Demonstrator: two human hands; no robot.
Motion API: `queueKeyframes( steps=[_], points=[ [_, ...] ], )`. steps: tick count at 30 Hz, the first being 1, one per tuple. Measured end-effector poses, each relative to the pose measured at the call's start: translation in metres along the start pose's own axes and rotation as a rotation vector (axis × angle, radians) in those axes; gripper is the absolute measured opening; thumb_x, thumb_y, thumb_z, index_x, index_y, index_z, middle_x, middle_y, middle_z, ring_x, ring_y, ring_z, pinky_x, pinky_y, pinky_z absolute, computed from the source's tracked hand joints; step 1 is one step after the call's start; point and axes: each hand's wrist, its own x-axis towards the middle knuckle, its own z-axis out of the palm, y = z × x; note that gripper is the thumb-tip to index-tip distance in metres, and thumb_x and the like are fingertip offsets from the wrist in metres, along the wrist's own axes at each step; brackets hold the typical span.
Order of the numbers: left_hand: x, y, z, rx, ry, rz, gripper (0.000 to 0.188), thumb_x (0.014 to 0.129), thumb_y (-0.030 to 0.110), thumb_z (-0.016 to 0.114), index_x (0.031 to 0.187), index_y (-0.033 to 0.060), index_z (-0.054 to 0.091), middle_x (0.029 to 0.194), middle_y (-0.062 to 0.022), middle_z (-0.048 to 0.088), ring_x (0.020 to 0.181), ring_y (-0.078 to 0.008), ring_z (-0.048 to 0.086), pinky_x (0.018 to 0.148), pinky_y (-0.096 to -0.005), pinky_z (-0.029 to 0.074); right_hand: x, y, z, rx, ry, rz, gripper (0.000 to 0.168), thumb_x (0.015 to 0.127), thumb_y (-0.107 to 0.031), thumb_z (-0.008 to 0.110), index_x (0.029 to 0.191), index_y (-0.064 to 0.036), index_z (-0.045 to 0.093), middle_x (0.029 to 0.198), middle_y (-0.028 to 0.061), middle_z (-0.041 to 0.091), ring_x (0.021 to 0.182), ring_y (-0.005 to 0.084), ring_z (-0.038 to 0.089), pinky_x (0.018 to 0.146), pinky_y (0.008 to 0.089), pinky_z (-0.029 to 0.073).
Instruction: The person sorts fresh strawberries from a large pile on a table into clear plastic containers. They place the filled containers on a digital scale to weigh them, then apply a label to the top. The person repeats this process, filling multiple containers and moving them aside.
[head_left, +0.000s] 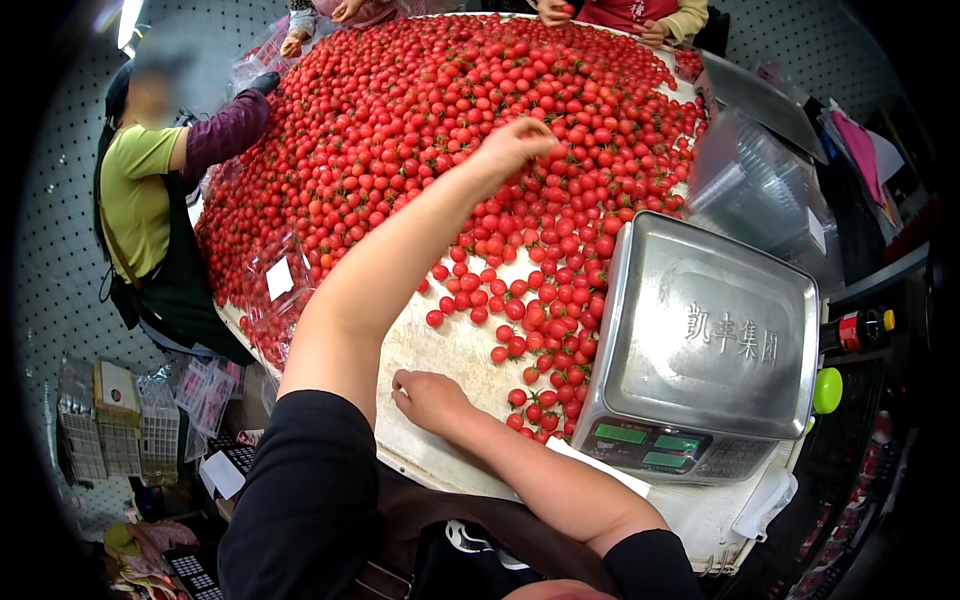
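A large heap of cherry tomatoes (420, 112), many with green stems, spreads over a pale table (409, 337). My left hand (517, 146) reaches out over the middle of the heap, its fingers bent and blurred. Whether a tomato is between those fingertips cannot be made out. Close to my body, my right hand (431, 397) is low over the bare tabletop with its fingers curled. The palm is turned away, so anything inside it is hidden. Loose tomatoes (517, 345) lie between my right hand and a metal-topped weighing scale (712, 330).
Stacked clear plastic containers (757, 187) stand beyond the scale. Clear packaging with a white label (280, 279) lies at the table's left edge. A co-worker in a dark apron (161, 217) stands at left; other people's hands (652, 31) are at the far edge. A bottle (855, 330) is at right.
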Motion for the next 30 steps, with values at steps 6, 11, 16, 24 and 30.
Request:
queueKeyframes(
  steps=[6,11,16,24,30],
  points=[
    [-0.005,-0.018,0.052,1.221,0.295,0.276,0.037,0.085,0.031,0.074,0.116,0.0133,0.063,0.111,-0.0178,0.059,0.098,-0.0351,0.065,0.081,-0.0455,0.055,0.001,0.003,0.003,0.007,0.010,-0.028,0.025,0.091,-0.024,0.055,0.099,-0.001,0.061,0.086,0.0224,0.068,0.085,0.0412,0.066,0.076,0.0525,0.051],
    [0.002,-0.022,0.060,1.262,0.310,0.183,0.037,0.085,0.029,0.074,0.116,0.0122,0.062,0.117,-0.0197,0.057,0.101,-0.0361,0.064,0.080,-0.0465,0.055,0.002,0.002,0.000,-0.028,-0.096,0.015,0.028,0.092,-0.025,0.053,0.104,-0.001,0.063,0.088,0.0232,0.069,0.086,0.0417,0.066,0.077,0.0521,0.051],
    [-0.012,-0.018,0.030,0.488,0.201,0.051,0.033,0.090,0.031,0.072,0.116,0.0108,0.065,0.096,-0.0067,0.065,0.077,-0.0174,0.064,0.059,-0.0317,0.050,0.000,0.002,0.005,-0.009,0.006,-0.011,0.026,0.092,-0.025,0.054,0.102,-0.003,0.063,0.090,0.0227,0.069,0.088,0.0407,0.066,0.078,0.0521,0.051],
    [-0.164,0.001,-0.067,-0.931,-0.007,-0.166,0.035,0.101,0.038,0.055,0.124,0.0108,0.058,0.111,-0.0132,0.063,0.075,-0.0141,0.056,0.044,-0.0188,0.038,0.002,-0.005,-0.004,0.004,-0.038,0.026,0.024,0.090,-0.024,0.056,0.100,-0.003,0.064,0.091,0.0228,0.068,0.090,0.0405,0.066,0.081,0.0503,0.052],
    [-0.292,-0.008,-0.130,-0.632,0.334,-0.113,0.022,0.095,0.016,0.064,0.115,0.0161,0.057,0.098,-0.0015,0.060,0.072,-0.0085,0.054,0.046,-0.0190,0.037,0.003,-0.001,0.000,0.011,0.006,0.041,0.024,0.089,-0.022,0.057,0.101,-0.004,0.066,0.089,0.0244,0.068,0.087,0.0420,0.066,0.080,0.0503,0.052]
  ],
)
